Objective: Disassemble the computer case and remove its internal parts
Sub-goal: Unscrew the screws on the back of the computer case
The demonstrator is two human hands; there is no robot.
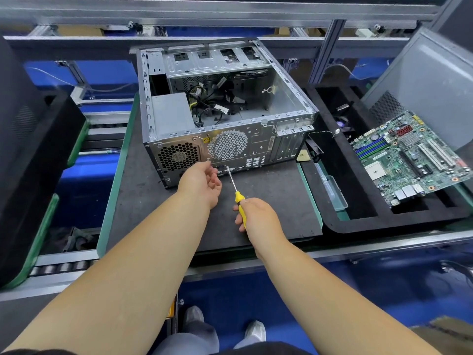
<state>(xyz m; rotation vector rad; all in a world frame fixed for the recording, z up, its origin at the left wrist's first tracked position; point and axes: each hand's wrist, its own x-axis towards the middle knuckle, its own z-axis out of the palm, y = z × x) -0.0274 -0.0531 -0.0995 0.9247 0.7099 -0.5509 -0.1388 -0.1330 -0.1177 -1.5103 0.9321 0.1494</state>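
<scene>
Both hands reach forward to the rear panel of the computer case (pixel 222 108). On the left, the left hand (pixel 202 184) is palm up with its fingers loosely relaxed and holding nothing, its fingertips just at the lower rear panel, under the honeycomb grille of the power supply (pixel 174 116). Right of it, the right hand (pixel 256 213) grips the yellow handle of a screwdriver (pixel 236 190), whose metal shaft points up to the panel near the port openings. The case lies on its side on a dark mat (pixel 268 201), open at the top, with a bundle of loose cables (pixel 217 101) inside beside the power supply. Further right, a green motherboard (pixel 409 160) rests tilted in a black foam tray (pixel 358 219), well apart from the case.
</scene>
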